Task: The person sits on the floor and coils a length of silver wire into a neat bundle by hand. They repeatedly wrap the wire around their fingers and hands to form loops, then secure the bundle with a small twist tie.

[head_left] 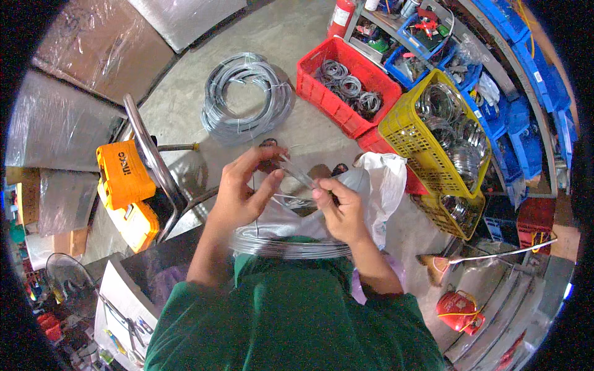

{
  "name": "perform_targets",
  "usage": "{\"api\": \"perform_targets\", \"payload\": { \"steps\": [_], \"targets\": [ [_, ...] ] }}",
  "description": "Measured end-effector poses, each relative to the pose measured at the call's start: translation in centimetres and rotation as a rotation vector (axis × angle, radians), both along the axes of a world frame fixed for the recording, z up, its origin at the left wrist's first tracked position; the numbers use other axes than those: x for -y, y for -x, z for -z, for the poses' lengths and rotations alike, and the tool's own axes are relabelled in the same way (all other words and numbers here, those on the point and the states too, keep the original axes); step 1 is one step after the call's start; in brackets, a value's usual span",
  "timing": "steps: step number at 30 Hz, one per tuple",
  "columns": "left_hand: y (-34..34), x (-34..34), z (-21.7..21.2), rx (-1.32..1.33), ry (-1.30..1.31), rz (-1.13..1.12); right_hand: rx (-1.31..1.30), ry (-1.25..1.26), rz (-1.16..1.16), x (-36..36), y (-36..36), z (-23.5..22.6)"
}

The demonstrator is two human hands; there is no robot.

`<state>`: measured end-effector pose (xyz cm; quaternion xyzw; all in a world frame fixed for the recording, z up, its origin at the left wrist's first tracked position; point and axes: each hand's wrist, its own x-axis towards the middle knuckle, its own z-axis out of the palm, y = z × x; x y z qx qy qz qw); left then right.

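In front of my body, both hands are raised over my lap. My left hand (240,188) has its index finger and thumb curled round one end of a thin, shiny strand of wire (299,174), blurred in part. The other end sits in a pinch between the thumb and fingers of my right hand (342,209). Across my lap lies a coil of grey metal wire (291,248), its strands bundled side by side. Beneath the hands, a white plastic sack (383,179) spreads over my legs. My hands partly hide the coil's far side.
On the floor ahead lies a large wire coil (213,111). Red crate (318,89) and yellow crate (405,133) hold smaller coils at right, beside shelves with blue bins (526,148). Left stand orange tool cases (127,176), a metal tube frame (148,148) and wrapped boxes (68,123).
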<state>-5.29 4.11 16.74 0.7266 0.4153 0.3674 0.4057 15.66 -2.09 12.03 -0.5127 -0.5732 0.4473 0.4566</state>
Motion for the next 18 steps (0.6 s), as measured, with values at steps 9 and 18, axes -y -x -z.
{"api": "perform_targets", "payload": {
  "steps": [9, 18],
  "targets": [
    [-2.7, 3.6, 3.7, 0.699, 0.382, -0.146, -0.304, 0.292, -0.056, 2.3, 2.7, 1.1],
    [-1.9, 3.1, 3.2, 0.475, 0.298, -0.136, -0.234, 0.255, -0.136, 1.7, 2.2, 0.6]
  ]
}}
